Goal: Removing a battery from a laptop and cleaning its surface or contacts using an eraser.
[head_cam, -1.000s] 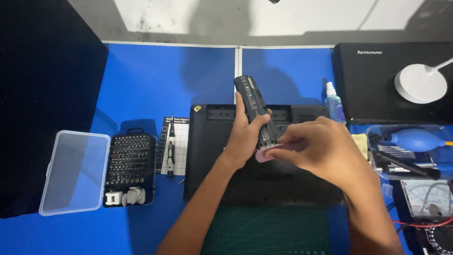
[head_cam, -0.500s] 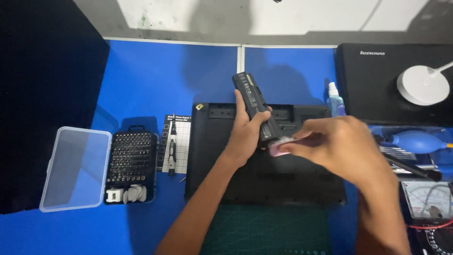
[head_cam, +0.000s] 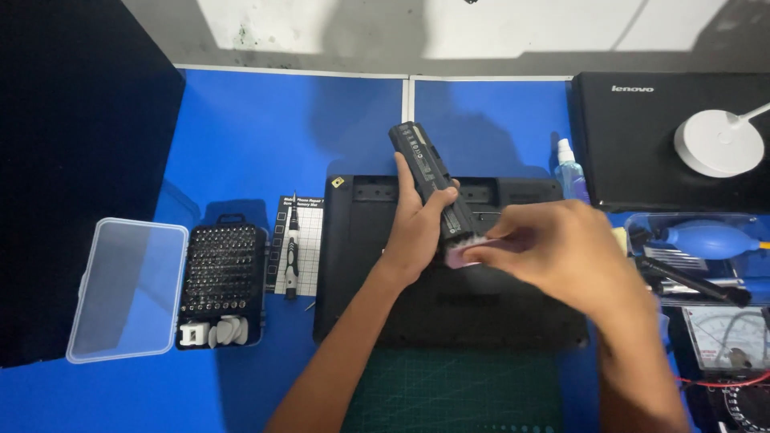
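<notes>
A: Left hand (head_cam: 417, 228), grip wrapped firmly around the lower half of a long black battery pack (head_cam: 433, 186), tilted, upper end pointing away, held above the counter.

B: And the right hand (head_cam: 561, 252)?

A: Fingers pinched together on a small pink eraser-like block (head_cam: 464, 255), pressed against the pack's near end. Looks held that way to steady the pack while the block meets its end, probably the contacts, though too small to tell.

B: Underneath?

A: Black laptop (head_cam: 449, 321), turned bottom-up, empty battery bay along its far edge. Directly below both hands, so the pack hovers just over its own slot.

B: Off to the left?

A: Screwdriver (head_cam: 290, 256) lying on a white gridded card (head_cam: 305, 240), just beside the laptop. Then an open bit case (head_cam: 220, 285), its clear lid (head_cam: 128, 289) laid alongside. Kept within easy reach, seemingly.

B: Right side?

A: Small spray bottle (head_cam: 571, 172), blue air blower (head_cam: 706, 240) in a clear tray, a second closed laptop (head_cam: 642, 160) with a white lamp base (head_cam: 718, 143) on it. Green cutting mat (head_cam: 457, 397) at the near edge, blue counter (head_cam: 265, 136) beneath all.
</notes>
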